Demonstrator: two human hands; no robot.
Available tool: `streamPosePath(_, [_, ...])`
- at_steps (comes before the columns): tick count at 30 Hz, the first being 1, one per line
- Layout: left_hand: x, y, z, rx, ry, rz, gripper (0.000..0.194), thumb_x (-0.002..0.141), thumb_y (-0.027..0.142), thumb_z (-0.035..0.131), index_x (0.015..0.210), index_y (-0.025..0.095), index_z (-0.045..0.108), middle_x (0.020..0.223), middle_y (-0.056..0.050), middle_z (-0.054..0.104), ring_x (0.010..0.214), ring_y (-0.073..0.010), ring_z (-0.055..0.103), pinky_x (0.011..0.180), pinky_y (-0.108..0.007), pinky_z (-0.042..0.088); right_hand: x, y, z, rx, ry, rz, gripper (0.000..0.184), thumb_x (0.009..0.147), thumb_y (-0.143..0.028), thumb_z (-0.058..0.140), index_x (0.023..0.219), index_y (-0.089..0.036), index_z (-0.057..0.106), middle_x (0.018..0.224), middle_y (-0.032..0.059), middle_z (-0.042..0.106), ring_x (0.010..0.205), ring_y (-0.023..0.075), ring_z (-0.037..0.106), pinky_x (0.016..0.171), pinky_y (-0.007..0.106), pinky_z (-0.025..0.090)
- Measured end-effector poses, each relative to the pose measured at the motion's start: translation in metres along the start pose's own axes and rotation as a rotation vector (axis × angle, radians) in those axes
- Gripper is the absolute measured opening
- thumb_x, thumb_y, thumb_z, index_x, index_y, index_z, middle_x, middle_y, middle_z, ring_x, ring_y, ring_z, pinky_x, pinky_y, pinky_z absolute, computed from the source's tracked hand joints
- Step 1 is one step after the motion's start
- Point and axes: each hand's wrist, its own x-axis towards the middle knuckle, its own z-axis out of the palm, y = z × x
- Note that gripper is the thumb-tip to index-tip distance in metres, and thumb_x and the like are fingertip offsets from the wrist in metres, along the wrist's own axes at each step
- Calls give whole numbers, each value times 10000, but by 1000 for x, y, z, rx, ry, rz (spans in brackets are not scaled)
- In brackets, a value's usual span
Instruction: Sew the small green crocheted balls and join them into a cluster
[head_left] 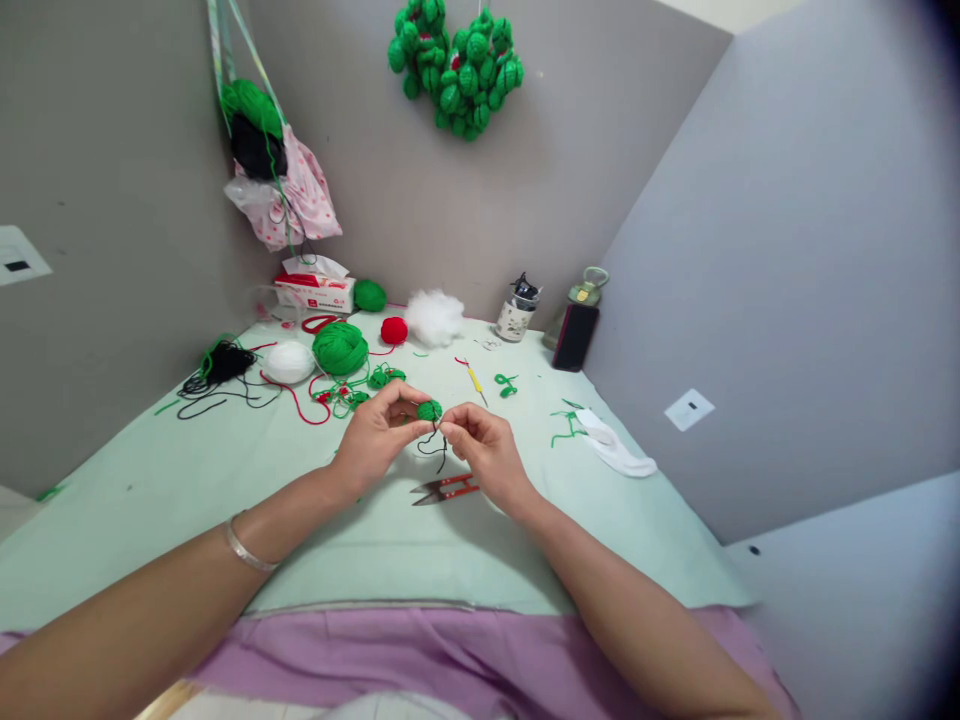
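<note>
Between the fingertips of my left hand (382,428) is a small green crocheted ball (429,411). My right hand (487,445) meets it from the right, thumb and forefinger pinched close against the ball. Whatever lies in that pinch is too small to make out. Dark yarn (441,452) dangles in loops beneath the ball. Under my hands, red-handled thread snips (444,488) lie on the table, partly covered by my right hand. A yellow-handled crochet hook (475,379) rests farther back.
Yarn balls in green (340,348), white (289,362) and red (394,331) stand at the back left, near black yarn (225,362). White stuffing (435,318), a jar (516,315) and a phone (576,338) line the back. A white cloth piece (615,447) lies right.
</note>
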Motion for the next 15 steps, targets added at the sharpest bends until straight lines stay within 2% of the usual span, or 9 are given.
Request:
streamPosePath(8, [-1, -1, 0, -32, -31, -6, 263, 739, 236, 787, 944, 190, 630, 872, -16, 661, 836, -167, 642, 736, -291, 506, -1, -7, 0, 24, -4, 17, 251, 805, -414, 693, 764, -179, 615, 610, -41, 460, 551, 95, 379, 530, 249, 312])
streamPosePath(15, [0, 2, 1, 66, 43, 160, 212, 742, 204, 773, 923, 200, 662, 921, -16, 620, 862, -159, 625, 817, -309, 516, 1, -11, -1, 40, -28, 81, 277, 779, -436, 718, 754, -178, 620, 591, -40, 483, 520, 95, 414, 514, 246, 323])
